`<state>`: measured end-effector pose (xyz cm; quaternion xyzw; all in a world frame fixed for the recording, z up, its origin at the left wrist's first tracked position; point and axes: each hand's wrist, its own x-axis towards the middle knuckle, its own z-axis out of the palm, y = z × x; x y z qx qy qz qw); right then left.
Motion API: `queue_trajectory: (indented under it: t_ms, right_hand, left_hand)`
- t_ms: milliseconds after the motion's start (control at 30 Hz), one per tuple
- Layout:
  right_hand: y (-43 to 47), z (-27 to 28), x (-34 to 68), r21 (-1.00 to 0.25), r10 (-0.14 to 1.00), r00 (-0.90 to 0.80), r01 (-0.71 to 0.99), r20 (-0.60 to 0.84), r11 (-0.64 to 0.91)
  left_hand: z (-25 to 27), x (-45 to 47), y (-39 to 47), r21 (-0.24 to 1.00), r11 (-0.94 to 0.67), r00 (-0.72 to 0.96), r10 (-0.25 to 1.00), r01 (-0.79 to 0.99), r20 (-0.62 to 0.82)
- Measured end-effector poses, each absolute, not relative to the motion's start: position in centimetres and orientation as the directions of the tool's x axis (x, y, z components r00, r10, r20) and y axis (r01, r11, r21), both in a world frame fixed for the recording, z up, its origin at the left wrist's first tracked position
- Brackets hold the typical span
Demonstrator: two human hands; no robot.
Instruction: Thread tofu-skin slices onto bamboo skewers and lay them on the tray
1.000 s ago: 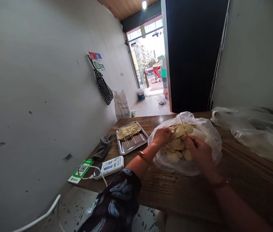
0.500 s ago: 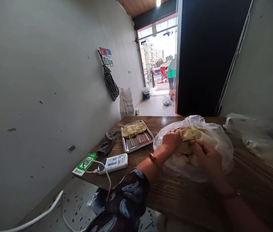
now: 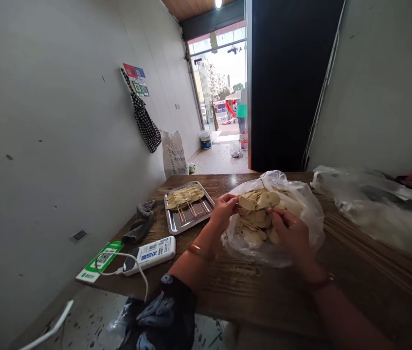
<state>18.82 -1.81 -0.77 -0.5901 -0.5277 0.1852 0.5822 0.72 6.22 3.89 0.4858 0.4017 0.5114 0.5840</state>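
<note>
A clear plastic bag [image 3: 306, 206] lies spread on the wooden table [image 3: 227, 282], heaped with thin pale-yellow slices [image 3: 255, 221] that look like potato. My left hand [image 3: 225, 211] is at the heap's left edge, thumb and fingers pinched on one potato slice [image 3: 246, 202]. On the right side of the heap is my right hand [image 3: 293, 236], its fingers closed near the slices; what they grip is hidden. To the left stands a metal tray [image 3: 187, 226] holding skewered slices [image 3: 186, 195], their sticks pointing toward me.
Long thin wooden sticks [image 3: 369, 255] lie on the right of the table, beside another plastic bag [image 3: 373, 194]. A grey cloth [image 3: 142, 221], a white box-shaped device [image 3: 154, 255] with a cable, and a green code card [image 3: 99, 261] lie at left.
The view has turned right, so the scene sits further left. My left hand has come out to the heap's left edge and now pinches a slice. My right hand remains at the heap.
</note>
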Motion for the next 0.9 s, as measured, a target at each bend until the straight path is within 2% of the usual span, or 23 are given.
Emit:
queue_trajectory:
  t_ms: [67, 167, 300, 367, 467, 533, 600, 633, 733, 833, 900]
  right_hand:
    - [-1.9, -0.5, 18.7, -0.878, 0.846, 0.36, 0.421, 0.393, 0.229]
    - [-2.2, -0.3, 18.5, -0.878, 0.858, 0.339, 0.42, 0.385, 0.228]
    - [-2.4, -0.3, 18.2, -0.874, 0.861, 0.332, 0.43, 0.386, 0.226]
    - [-2.4, -0.4, 18.1, -0.878, 0.865, 0.331, 0.424, 0.377, 0.22]
    - [-2.4, -0.4, 18.0, -0.892, 0.878, 0.32, 0.398, 0.355, 0.216]
    - [-2.4, -0.5, 18.0, -0.893, 0.882, 0.312, 0.392, 0.354, 0.22]
    - [-2.4, -0.5, 17.9, -0.89, 0.88, 0.311, 0.398, 0.36, 0.223]
    - [-2.4, -0.6, 17.9, -0.887, 0.878, 0.313, 0.404, 0.362, 0.223]
    - [-2.5, -0.8, 17.9, -0.882, 0.876, 0.317, 0.42, 0.363, 0.214]
    - [-2.4, -1.0, 18.0, -0.88, 0.878, 0.31, 0.423, 0.364, 0.216]
    - [-2.5, -1.2, 18.0, -0.882, 0.882, 0.302, 0.417, 0.362, 0.219]
  left_hand:
    - [3.6, 0.0, 5.3, 0.939, 0.097, 0.17, 0.985, -0.329, -0.043]
    - [2.7, -0.7, 4.3, 0.896, 0.164, 0.192, 0.977, -0.412, -0.091]
    - [1.6, -1.0, 3.6, 0.902, 0.126, 0.176, 0.983, -0.412, -0.057]
    - [1.1, -0.9, 3.4, 0.95, 0.018, 0.12, 0.993, -0.312, 0.02]
    - [0.4, -0.6, 2.9, 0.966, -0.256, 0.056, 0.966, 0.045, 0.254]
    - [0.1, -0.5, 2.7, 0.867, -0.417, 0.158, 0.908, 0.274, 0.387]
    - [-0.2, -0.5, 2.6, 0.789, -0.488, 0.282, 0.87, 0.372, 0.404]
    - [-0.3, -0.5, 2.7, 0.789, -0.481, 0.308, 0.871, 0.383, 0.382]
    - [-0.4, -0.9, 3.1, 0.893, -0.335, 0.24, 0.933, 0.3, 0.27]
    - [-0.1, -1.4, 3.5, 0.99, -0.13, 0.179, 0.977, 0.05, 0.119]
    - [0.2, -1.6, 3.6, 0.99, -0.023, 0.159, 0.986, -0.136, 0.045]
